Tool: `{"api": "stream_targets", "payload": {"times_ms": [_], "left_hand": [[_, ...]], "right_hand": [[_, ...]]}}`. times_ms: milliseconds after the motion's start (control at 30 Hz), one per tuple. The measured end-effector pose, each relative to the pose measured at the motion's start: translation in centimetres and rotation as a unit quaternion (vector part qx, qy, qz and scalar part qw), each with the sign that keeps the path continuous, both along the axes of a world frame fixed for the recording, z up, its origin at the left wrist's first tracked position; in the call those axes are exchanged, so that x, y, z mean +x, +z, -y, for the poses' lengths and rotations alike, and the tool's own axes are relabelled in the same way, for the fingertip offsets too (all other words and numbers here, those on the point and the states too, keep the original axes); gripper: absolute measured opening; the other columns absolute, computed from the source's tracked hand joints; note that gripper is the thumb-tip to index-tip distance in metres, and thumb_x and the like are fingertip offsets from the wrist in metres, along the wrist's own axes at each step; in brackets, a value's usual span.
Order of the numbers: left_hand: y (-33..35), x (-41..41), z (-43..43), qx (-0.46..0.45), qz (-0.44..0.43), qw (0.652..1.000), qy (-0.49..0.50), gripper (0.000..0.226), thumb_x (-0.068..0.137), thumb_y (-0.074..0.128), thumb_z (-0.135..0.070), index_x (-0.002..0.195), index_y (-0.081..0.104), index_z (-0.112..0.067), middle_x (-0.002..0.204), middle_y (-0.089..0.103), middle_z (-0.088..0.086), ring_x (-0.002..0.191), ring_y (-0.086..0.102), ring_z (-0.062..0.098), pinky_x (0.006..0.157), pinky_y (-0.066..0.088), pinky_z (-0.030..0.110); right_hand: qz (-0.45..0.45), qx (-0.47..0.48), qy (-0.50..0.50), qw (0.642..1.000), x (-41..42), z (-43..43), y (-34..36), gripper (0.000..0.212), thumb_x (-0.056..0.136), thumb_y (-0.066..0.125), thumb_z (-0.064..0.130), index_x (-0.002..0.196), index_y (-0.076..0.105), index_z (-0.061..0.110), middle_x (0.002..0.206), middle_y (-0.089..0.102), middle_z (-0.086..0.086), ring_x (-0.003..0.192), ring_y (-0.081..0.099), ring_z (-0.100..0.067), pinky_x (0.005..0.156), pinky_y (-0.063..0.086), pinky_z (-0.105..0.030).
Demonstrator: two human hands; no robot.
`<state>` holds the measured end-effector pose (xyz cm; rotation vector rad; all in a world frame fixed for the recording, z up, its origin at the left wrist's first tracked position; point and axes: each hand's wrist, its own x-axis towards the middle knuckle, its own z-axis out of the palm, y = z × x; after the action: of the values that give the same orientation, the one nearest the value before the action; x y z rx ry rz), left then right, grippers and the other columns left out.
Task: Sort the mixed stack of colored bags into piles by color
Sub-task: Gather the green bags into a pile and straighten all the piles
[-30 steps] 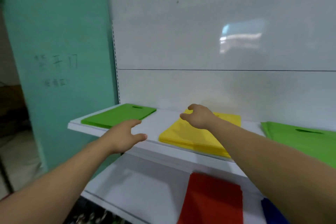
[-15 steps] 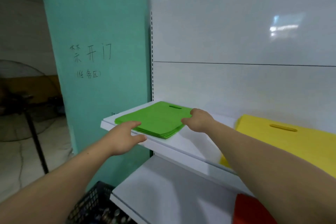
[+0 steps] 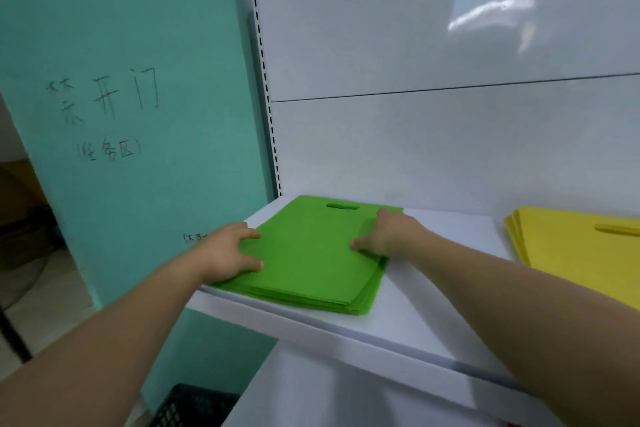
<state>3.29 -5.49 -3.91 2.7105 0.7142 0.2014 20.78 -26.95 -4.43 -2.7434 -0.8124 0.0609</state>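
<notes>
Sharing the shelf (image 3: 433, 322), yellow bags (image 3: 571, 260) lie apart from green bags (image 3: 304, 263).

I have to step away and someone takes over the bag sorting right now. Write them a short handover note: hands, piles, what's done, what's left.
Left hand: fingers on top of the green pile at its left edge.
Right hand: at its right edge, thumb on top; grip unclear.
The green pile lies at the left end of the upper shelf; the yellow pile sits apart to its right.
Done: both piles look single-coloured.
Left: the green layers are fanned at the front right and probably want squaring. No mixed stack is in view.
</notes>
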Motion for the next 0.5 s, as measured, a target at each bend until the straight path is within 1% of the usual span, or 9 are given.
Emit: {"api": "stream_targets", "payload": {"times_ms": [33, 67, 133, 167, 233, 267, 333, 433, 500], "left_hand": [[-0.1, 0.4, -1.0, -0.016, -0.016, 1.000, -0.019, 0.070, 0.077, 0.076, -0.034, 0.139, 0.045, -0.026, 0.154, 0.026, 0.003, 0.137, 0.033, 0.021, 0.112, 0.024, 0.030], [-0.4, 0.7, -1.7, -0.033, -0.027, 0.998, -0.039, 0.074, 0.074, 0.077, -0.041, 0.139, 0.044, -0.027, 0.155, 0.023, 0.002, 0.139, 0.029, 0.021, 0.115, 0.022, 0.032], [-1.3, 1.1, -2.7, -0.060, -0.030, 0.995, -0.077, 0.084, 0.062, 0.074, -0.063, 0.136, 0.046, -0.033, 0.154, 0.027, -0.002, 0.137, 0.032, 0.017, 0.115, 0.023, 0.033], [-1.7, 1.3, -3.1, -0.067, -0.013, 0.994, -0.090, 0.092, 0.051, 0.067, -0.076, 0.132, 0.048, -0.036, 0.151, 0.032, -0.005, 0.134, 0.035, 0.015, 0.114, 0.025, 0.032], [-2.7, 1.9, -3.9, -0.060, 0.023, 0.992, -0.106, 0.103, 0.037, 0.050, -0.086, 0.129, 0.050, -0.039, 0.148, 0.037, -0.010, 0.132, 0.038, 0.012, 0.113, 0.028, 0.032], [-3.0, 2.1, -4.2, -0.049, 0.036, 0.991, -0.115, 0.105, 0.037, 0.045, -0.086, 0.130, 0.049, -0.039, 0.148, 0.036, -0.011, 0.133, 0.038, 0.013, 0.113, 0.028, 0.032], [-3.1, 2.2, -4.4, -0.049, 0.050, 0.991, -0.117, 0.100, 0.044, 0.044, -0.082, 0.132, 0.049, -0.037, 0.149, 0.036, -0.011, 0.134, 0.037, 0.014, 0.112, 0.027, 0.033], [-3.3, 2.3, -4.7, -0.064, 0.058, 0.989, -0.119, 0.085, 0.057, 0.048, -0.072, 0.133, 0.049, -0.035, 0.148, 0.038, -0.011, 0.132, 0.039, 0.016, 0.112, 0.028, 0.037], [-3.5, 2.4, -4.8, -0.064, 0.054, 0.989, -0.123, 0.079, 0.066, 0.056, -0.070, 0.135, 0.047, -0.033, 0.148, 0.038, -0.009, 0.132, 0.040, 0.017, 0.111, 0.028, 0.038]], "right_hand": [[-0.005, 0.007, -0.011, 1.000, -0.1, -0.1, 0.2, 0.079, 0.082, 0.064, 0.059, 0.135, 0.041, 0.006, 0.138, 0.051, -0.012, 0.124, 0.049, -0.030, 0.095, 0.041, -0.030], [-0.014, 0.015, -0.029, 0.999, -0.2, -0.2, 0.3, 0.080, 0.081, 0.067, 0.055, 0.136, 0.039, 0.006, 0.138, 0.050, -0.013, 0.125, 0.049, -0.030, 0.095, 0.041, -0.030], [-0.037, 0.038, -0.071, 0.996, -0.3, -0.5, 0.1, 0.081, 0.080, 0.071, 0.048, 0.137, 0.034, 0.005, 0.137, 0.049, -0.015, 0.124, 0.049, -0.031, 0.096, 0.042, -0.032], [-0.039, 0.056, -0.089, 0.994, -0.4, -0.7, -0.1, 0.078, 0.081, 0.072, 0.042, 0.137, 0.033, 0.005, 0.135, 0.050, -0.016, 0.123, 0.050, -0.031, 0.096, 0.043, -0.033], [-0.023, 0.093, -0.120, 0.988, -0.9, -1.1, -0.7, 0.066, 0.085, 0.067, 0.027, 0.138, 0.032, 0.007, 0.130, 0.053, -0.016, 0.118, 0.052, -0.031, 0.094, 0.045, -0.034], [-0.009, 0.108, -0.132, 0.985, -1.4, -1.2, -1.0, 0.061, 0.088, 0.061, 0.020, 0.140, 0.031, 0.009, 0.128, 0.055, -0.016, 0.117, 0.053, -0.032, 0.093, 0.046, -0.033], [0.019, 0.117, -0.148, 0.982, -2.4, -1.4, -1.4, 0.059, 0.090, 0.050, 0.013, 0.144, 0.026, 0.014, 0.127, 0.055, -0.016, 0.116, 0.053, -0.032, 0.091, 0.044, -0.033], [0.072, 0.127, -0.152, 0.977, -3.3, -1.4, -1.7, 0.059, 0.093, 0.044, 0.012, 0.148, 0.025, 0.020, 0.132, 0.052, -0.014, 0.120, 0.050, -0.032, 0.096, 0.041, -0.034], [0.104, 0.177, -0.139, 0.969, -3.6, -1.3, -1.7, 0.053, 0.095, 0.042, 0.011, 0.146, 0.031, 0.021, 0.137, 0.050, -0.013, 0.122, 0.049, -0.032, 0.099, 0.039, -0.035]]}}
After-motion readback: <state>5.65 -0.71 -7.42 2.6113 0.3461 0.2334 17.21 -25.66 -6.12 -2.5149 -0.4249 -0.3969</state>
